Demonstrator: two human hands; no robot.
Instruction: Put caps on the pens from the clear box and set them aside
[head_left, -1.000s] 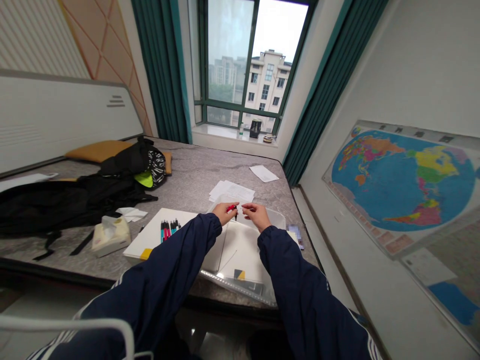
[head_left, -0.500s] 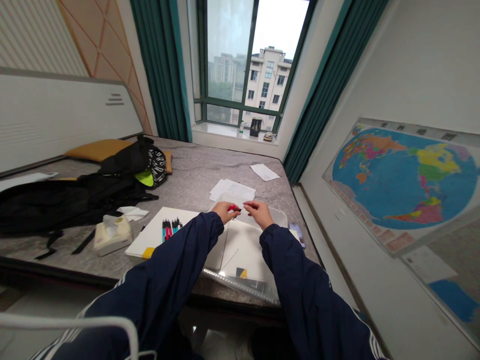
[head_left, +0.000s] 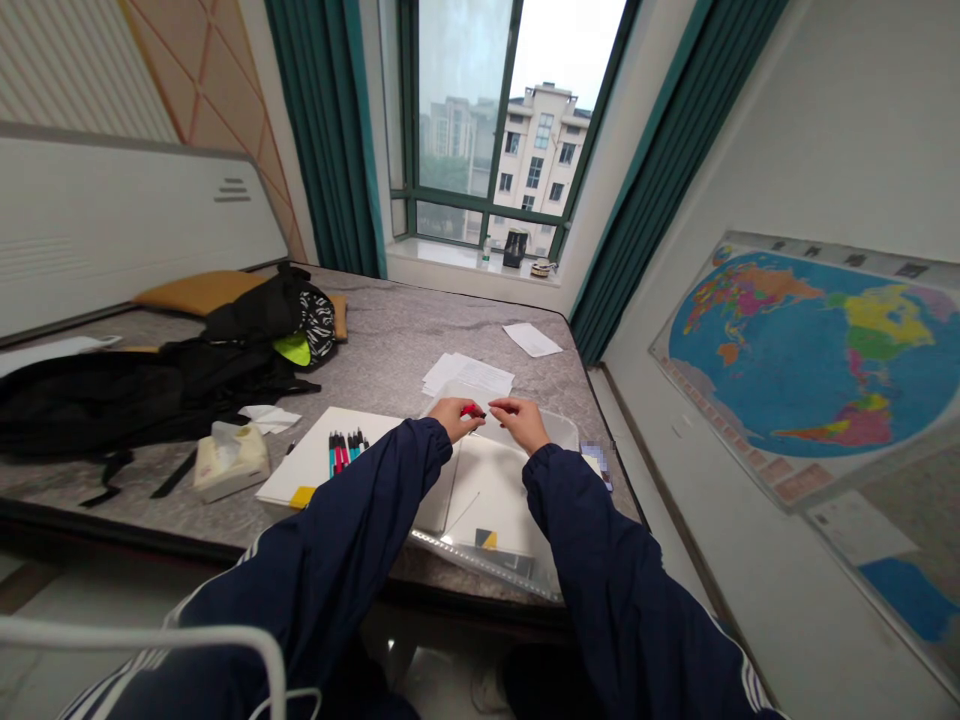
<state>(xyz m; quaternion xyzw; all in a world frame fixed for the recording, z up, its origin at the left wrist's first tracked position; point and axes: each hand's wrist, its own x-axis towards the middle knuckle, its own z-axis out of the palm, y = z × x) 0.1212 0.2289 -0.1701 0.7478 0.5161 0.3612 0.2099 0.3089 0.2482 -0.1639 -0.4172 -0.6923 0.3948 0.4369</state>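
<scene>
My left hand is closed on a short red pen piece with a dark end. Just to its right, my right hand pinches thumb and fingers together; whatever lies between them is too small to make out. Both hands are above a clear plastic bin that has white-covered books in it. A thin stick like a pen refill rests on the books. To the left, several pens in red, teal and black lie on a white box or thick book with a yellow corner.
A tissue box and a black bag lie left on the grey mattress. Paper sheets lie behind the bin, a phone-like object to its right. A white curved bar crosses the lower left.
The view has shifted slightly. My right hand's fingertips sit a little farther from the red pen piece, and its grip looks nearly the same. The left hand keeps its hold.
</scene>
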